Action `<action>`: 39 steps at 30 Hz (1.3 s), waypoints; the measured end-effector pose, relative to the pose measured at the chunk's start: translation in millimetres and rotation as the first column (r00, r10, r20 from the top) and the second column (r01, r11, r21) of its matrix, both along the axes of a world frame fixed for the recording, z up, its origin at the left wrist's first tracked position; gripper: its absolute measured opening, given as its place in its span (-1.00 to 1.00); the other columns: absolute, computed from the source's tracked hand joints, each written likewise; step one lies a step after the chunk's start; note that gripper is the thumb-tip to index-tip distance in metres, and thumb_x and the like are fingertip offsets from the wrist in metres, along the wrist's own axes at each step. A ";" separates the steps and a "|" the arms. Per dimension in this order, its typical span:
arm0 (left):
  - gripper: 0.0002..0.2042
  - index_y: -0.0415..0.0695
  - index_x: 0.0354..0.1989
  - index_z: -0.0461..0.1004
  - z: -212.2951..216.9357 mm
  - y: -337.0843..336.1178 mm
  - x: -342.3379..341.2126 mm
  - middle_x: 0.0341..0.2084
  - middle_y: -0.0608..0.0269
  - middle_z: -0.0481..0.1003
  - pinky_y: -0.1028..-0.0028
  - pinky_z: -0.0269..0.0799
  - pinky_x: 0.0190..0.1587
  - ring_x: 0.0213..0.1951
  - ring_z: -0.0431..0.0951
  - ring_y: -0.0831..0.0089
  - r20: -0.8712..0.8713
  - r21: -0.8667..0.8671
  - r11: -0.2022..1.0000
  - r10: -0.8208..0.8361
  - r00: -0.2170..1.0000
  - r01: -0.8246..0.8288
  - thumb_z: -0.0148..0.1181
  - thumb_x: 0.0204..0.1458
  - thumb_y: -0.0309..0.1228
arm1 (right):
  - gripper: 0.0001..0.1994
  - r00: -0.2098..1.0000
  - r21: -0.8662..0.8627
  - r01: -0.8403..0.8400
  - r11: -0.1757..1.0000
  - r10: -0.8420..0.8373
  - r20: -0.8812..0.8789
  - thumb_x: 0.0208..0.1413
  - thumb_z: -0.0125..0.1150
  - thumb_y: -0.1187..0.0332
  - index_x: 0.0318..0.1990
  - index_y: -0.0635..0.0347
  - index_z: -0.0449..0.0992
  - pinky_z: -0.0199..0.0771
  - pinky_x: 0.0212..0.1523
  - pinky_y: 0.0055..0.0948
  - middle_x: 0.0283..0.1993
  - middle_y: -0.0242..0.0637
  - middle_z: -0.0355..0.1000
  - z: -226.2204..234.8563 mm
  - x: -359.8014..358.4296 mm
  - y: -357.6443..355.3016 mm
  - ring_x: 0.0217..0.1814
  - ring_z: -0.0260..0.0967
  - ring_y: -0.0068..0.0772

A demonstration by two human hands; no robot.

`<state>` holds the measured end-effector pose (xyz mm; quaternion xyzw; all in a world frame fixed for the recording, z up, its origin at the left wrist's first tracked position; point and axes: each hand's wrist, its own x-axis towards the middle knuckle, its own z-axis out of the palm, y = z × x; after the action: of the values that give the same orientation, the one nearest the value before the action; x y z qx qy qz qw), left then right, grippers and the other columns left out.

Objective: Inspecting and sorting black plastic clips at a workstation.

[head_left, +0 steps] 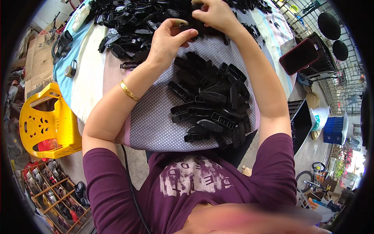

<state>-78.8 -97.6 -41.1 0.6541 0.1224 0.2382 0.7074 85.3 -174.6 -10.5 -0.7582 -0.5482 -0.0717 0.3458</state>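
Observation:
Both my arms reach to the far side of the table. My left hand hovers by the edge of a big heap of small black plastic parts, thumb and forefinger curved with a gap between them and no held thing visible. My right hand is closed, fingers pinched around a small black plastic part at the top edge of the view; most of that part is hidden. Closer to me, between my forearms, lies a second pile of elongated black plastic pieces, overlapping at several angles.
A patterned cloth covers the round table. A yellow plastic chair stands at left, above a shoe rack. A phone is mounted at right beside a wire grid. On the table's left lie a black strap and small round object.

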 end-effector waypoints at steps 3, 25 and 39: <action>-0.68 -0.27 -0.16 0.39 -5.2 4.2 -1.5 -0.36 0.24 0.51 0.64 0.43 -0.37 -0.34 0.53 0.55 0.045 0.006 1.000 0.003 0.999 -0.003 0.27 -0.09 -0.44 | -0.73 0.568 0.167 -0.023 0.986 0.151 -0.809 -0.07 0.16 0.41 -0.18 0.31 0.42 0.42 -0.54 -0.51 -0.45 -0.27 0.40 22.2 -29.4 -21.6 -0.49 0.40 -0.45; -0.69 -0.20 -0.05 0.43 6.7 11.3 -6.8 -0.36 0.28 0.50 0.61 0.42 -0.20 -0.31 0.47 0.59 0.156 0.104 0.979 -0.188 0.970 0.173 0.17 -0.02 -0.48 | -0.55 0.506 -0.034 -0.227 0.973 0.088 -0.858 0.01 0.12 -0.05 -0.42 0.24 0.49 0.46 -0.51 -0.60 -0.50 -0.34 0.44 -0.3 -43.4 -64.7 -0.57 0.40 -0.59; -0.74 -0.23 -0.06 0.42 15.1 9.0 -7.3 -0.22 0.16 0.49 0.53 0.36 -0.02 -0.16 0.47 0.47 0.253 0.130 0.968 -0.241 0.937 0.214 0.04 0.07 -0.48 | -0.74 0.829 0.044 -0.251 0.967 0.238 -0.506 0.03 0.19 0.23 -0.36 0.30 0.53 0.39 -0.43 -0.67 -0.47 -0.37 0.46 -4.5 -62.6 -63.2 -0.47 0.38 -0.64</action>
<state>-86.1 -88.6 -26.0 0.6605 -0.0630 0.2465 0.7064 22.7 -237.8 -14.9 -0.6778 -0.5310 0.1818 0.4749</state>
